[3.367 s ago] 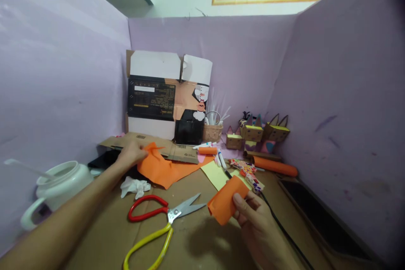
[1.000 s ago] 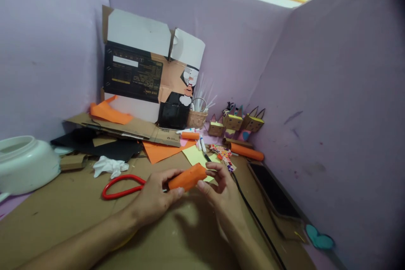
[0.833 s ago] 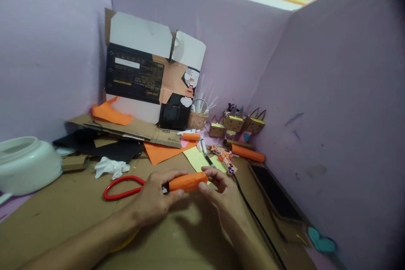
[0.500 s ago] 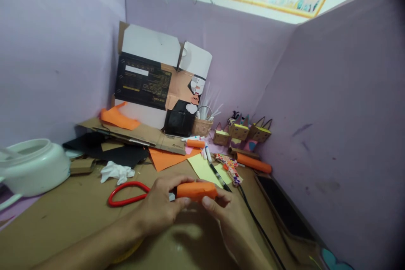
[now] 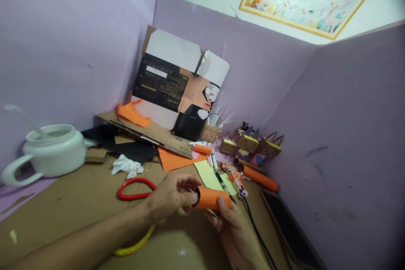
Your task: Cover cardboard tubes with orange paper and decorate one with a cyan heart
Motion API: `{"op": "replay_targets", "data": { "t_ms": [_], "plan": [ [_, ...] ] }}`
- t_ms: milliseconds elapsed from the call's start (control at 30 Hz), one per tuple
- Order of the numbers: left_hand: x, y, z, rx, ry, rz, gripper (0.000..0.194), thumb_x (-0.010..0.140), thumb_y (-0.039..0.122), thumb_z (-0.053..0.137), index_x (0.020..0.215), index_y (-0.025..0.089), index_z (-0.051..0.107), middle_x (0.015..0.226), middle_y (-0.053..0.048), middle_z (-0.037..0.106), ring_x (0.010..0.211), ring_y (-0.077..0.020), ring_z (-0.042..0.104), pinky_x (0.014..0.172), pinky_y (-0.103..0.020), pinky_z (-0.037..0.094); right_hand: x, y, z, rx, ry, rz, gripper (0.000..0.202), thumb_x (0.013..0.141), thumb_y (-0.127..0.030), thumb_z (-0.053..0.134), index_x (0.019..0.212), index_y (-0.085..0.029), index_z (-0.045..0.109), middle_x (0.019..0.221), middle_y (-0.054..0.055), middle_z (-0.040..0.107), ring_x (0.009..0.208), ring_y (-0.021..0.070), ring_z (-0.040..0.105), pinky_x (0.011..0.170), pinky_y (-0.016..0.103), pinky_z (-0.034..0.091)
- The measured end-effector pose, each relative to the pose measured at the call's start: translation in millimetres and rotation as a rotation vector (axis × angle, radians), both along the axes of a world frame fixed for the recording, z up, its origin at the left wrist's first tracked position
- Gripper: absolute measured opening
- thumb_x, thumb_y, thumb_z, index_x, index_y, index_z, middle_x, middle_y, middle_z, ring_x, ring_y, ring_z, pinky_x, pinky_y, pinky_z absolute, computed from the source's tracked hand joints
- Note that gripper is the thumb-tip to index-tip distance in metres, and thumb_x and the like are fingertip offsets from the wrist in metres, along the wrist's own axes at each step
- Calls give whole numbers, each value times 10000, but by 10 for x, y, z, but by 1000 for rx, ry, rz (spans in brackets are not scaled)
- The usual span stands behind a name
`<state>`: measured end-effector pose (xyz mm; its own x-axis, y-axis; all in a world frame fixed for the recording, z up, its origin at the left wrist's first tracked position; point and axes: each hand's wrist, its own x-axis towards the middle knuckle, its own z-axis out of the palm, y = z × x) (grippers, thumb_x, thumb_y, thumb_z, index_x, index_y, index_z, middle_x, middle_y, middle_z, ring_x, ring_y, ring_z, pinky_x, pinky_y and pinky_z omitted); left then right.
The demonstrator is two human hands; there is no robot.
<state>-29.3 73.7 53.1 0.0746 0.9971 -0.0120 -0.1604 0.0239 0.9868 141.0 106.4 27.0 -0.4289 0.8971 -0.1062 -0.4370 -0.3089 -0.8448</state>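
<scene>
Orange paper, the roll (image 5: pixel 211 199) is held between the two hands above the middle of the cardboard (image 5: pixel 177 240). The right hand (image 5: pixel 234 219) has closed on its right end, thumb on top and fingers beneath, a grip that seems meant to steady it. The left hand (image 5: pixel 167 198) is half curled, thumb at the open mouth, probably to feel or shape the rim; whether it pinches the paper, I cannot tell.

Under and beside the left forearm lie a red handle (image 5: pixel 136 196) and a yellow handle (image 5: pixel 133 251), likely put down within reach. Just beyond the roll, a pen (image 5: pixel 223 183) crosses yellow paper (image 5: pixel 207 175), beside a patterned tool (image 5: pixel 236 177) with its cord (image 5: pixel 253 219) trailing toward the near edge. The pot (image 5: pixel 57 152) stands at the far left corner, perhaps to keep the middle free for handwork.
</scene>
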Motion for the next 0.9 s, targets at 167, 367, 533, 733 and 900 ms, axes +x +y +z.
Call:
{"op": "replay_targets", "data": {
  "t_ms": [167,367,533,733,900],
  "plan": [
    [14,29,-69,-92,81,-106,299,555,234,582,826,113,613,604,-9,608,430,-101,530,392,-214,447,-23,-40,-19,90,-86,83,288,665,-368,737,824,-129,710,831,97,704,796,246,645,722,362,521],
    [19,10,-69,-83,206,-107,200,584,222,559,756,128,602,438,42,523,333,-82,468,313,-170,383,-17,-39,-22,103,-109,123,290,617,-350,775,822,-152,722,786,80,706,788,247,642,752,379,497],
    [-20,18,-63,-41,305,-70,122,632,243,544,685,141,583,402,62,483,332,-70,421,303,-149,302,-24,-49,-23,66,-128,63,340,551,-347,812,827,-170,723,761,52,701,740,224,629,746,366,481],
    [-32,27,-82,-53,382,-178,107,621,231,549,617,138,603,398,71,457,330,-62,390,315,-158,262,-4,-56,-57,54,-161,70,393,542,-334,817,880,-162,715,779,47,691,712,191,608,684,317,470],
    [-22,37,-108,-32,397,-168,104,599,222,527,569,140,585,403,68,456,346,-55,370,347,-165,268,5,-52,-48,70,-203,66,432,509,-331,830,887,-156,715,749,37,685,714,193,601,739,335,459]
  ]
}}
